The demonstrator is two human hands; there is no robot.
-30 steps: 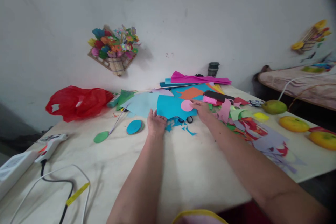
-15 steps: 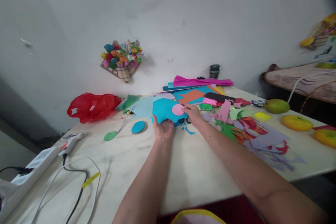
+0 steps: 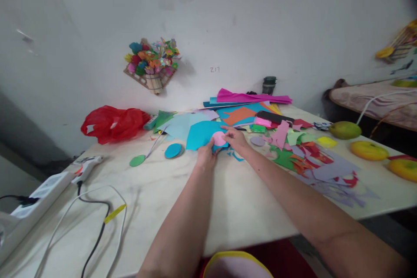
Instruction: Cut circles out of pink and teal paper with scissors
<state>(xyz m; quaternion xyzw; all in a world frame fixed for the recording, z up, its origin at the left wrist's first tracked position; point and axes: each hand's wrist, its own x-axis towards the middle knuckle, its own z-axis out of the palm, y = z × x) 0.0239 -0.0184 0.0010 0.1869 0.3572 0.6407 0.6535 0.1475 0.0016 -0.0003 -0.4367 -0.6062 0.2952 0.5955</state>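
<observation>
My left hand [image 3: 206, 154] grips the lower edge of a blue paper sheet [image 3: 199, 134], its thumb at the left edge of a pink paper circle [image 3: 218, 139]. The circle lies against the sheet's lower right part. From the right, my right hand [image 3: 235, 139] is closed on the circle's right edge, fingers pinched. Small blue scraps [image 3: 237, 156] lie on the table just below my right hand. To the left rest blue circles [image 3: 173, 150] and a green circle [image 3: 137, 160].
Paper scraps [image 3: 335, 169] and yellow-green fruits [image 3: 368, 150] lie at the right. A red plastic bag [image 3: 114, 124] sits at the back left. A power strip [image 3: 42, 204] and cables run along the left.
My left hand has shifted so its thumb reaches the pink circle. The circle has moved slightly left on the blue sheet with my right hand. The view has tilted a little.
</observation>
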